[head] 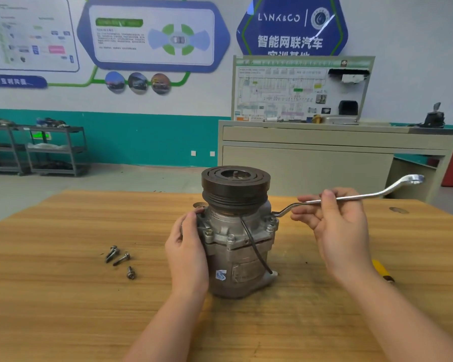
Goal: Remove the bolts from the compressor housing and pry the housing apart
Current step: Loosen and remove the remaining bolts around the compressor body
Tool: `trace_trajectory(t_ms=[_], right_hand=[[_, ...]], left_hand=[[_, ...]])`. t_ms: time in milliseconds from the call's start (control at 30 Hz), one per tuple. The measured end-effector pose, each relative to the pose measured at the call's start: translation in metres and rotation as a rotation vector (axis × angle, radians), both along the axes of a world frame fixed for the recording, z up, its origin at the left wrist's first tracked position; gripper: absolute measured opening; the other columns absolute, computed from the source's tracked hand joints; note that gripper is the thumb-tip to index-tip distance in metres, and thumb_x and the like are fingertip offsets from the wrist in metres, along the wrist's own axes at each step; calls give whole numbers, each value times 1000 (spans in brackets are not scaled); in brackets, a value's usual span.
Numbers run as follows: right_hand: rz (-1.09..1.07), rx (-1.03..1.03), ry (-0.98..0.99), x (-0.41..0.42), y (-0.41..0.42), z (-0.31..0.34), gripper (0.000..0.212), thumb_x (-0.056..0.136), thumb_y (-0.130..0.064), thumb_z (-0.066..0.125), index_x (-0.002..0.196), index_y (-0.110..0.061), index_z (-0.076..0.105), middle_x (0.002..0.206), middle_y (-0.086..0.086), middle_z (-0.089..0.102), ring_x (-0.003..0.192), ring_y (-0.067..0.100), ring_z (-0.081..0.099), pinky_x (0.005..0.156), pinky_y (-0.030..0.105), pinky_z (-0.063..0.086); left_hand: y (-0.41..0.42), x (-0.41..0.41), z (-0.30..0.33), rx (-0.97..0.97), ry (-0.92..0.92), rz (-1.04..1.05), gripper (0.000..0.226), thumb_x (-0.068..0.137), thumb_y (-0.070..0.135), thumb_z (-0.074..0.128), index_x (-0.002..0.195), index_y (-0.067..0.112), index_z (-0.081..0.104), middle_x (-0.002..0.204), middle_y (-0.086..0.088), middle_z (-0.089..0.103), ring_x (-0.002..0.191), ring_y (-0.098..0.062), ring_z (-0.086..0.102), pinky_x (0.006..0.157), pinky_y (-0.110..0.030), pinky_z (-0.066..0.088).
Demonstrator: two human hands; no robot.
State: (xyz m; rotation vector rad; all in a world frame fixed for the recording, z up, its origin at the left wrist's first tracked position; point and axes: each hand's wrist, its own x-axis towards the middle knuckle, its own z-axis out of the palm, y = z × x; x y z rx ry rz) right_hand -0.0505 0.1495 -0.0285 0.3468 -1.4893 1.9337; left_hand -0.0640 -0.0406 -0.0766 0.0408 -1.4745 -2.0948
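A grey metal compressor [236, 246] stands upright on the wooden table [63, 296], its dark pulley [235, 184] on top. Several bolts [231, 238] still sit in the housing flange. My left hand [186, 246] grips the housing's left side. My right hand [335, 223] pinches the shaft of a silver ring wrench [356, 196]. The wrench's near end sits on a bolt at the flange's right side [272, 220]. A black cable [254, 246] runs down the front of the housing. Three loose bolts [120, 258] lie on the table to the left.
A yellow-handled tool [381, 270] lies on the table behind my right forearm. Beyond the table stand a beige training bench [324, 152] with a wiring display board and grey metal shelves [37, 150] at the far left wall.
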Motion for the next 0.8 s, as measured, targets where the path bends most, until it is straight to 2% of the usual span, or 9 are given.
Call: trace_trajectory(t_ms=[100, 167, 233, 333, 500, 567, 600, 700, 800], right_hand=[[-148, 190, 131, 7, -7, -8, 21, 103, -21, 40, 89, -33, 49, 83, 1, 70, 63, 20, 70, 59, 26, 57], [-260, 402, 265, 10, -10, -13, 15, 101, -35, 41, 91, -38, 53, 76, -2, 69, 64, 10, 69, 61, 19, 55], [-355, 618, 403, 9, -13, -19, 27, 101, -41, 40, 97, -20, 56, 73, -3, 66, 66, 3, 68, 61, 15, 53], [-456, 777, 533, 11, -21, -23, 41, 103, -37, 39, 93, -2, 60, 78, 8, 64, 67, 13, 67, 64, 19, 54], [-610, 976, 766, 4, -33, -27, 32, 96, -19, 54, 79, 6, 67, 75, 10, 64, 66, 17, 62, 66, 23, 54], [-633, 857, 690, 1, -37, -30, 38, 100, -23, 47, 81, 5, 64, 72, 10, 61, 63, 14, 56, 61, 23, 50], [-610, 692, 607, 2, -40, -31, 35, 101, -24, 43, 86, 1, 60, 73, 10, 61, 63, 14, 54, 59, 25, 47], [-345, -24, 308, 4, -46, -24, 9, 98, -21, 35, 93, -20, 43, 71, 8, 63, 51, 18, 50, 49, 26, 43], [-253, -474, -58, -22, -32, -6, 14, 98, -9, 31, 91, -19, 39, 53, 2, 60, 36, 12, 40, 36, 18, 31]], left_hand=[[0, 0, 0, 10, -3, -6, 29, 102, 30, 45, 100, 26, 73, 91, 12, 74, 86, 2, 66, 73, -22, 46], [0, -1, -1, 8, -4, 1, 29, 102, 30, 45, 101, 26, 73, 93, 11, 74, 88, 1, 66, 73, -22, 46], [0, -1, -1, 5, -2, 6, 29, 102, 30, 45, 100, 26, 73, 93, 11, 74, 87, 1, 66, 74, -24, 46], [0, -1, -2, -1, 5, 6, 29, 102, 29, 45, 99, 27, 74, 92, 11, 75, 87, 2, 66, 74, -23, 47], [-2, -1, 1, -5, 17, -1, 32, 101, 24, 46, 89, 27, 75, 87, 9, 75, 81, 1, 67, 61, -11, 49], [-3, -1, 2, -16, 24, -3, 31, 101, 22, 46, 91, 25, 75, 85, 10, 75, 78, 3, 67, 59, -9, 48], [-4, 0, 2, -24, 25, 1, 31, 101, 22, 45, 92, 25, 75, 85, 11, 75, 78, 4, 66, 61, -9, 48], [-5, 1, 2, -47, 16, -16, 31, 102, 24, 44, 95, 24, 74, 89, 10, 75, 81, 3, 66, 69, -21, 48], [-5, 1, 1, -61, 22, -11, 32, 103, 24, 42, 95, 25, 73, 88, 12, 74, 81, 5, 65, 68, -18, 47]])
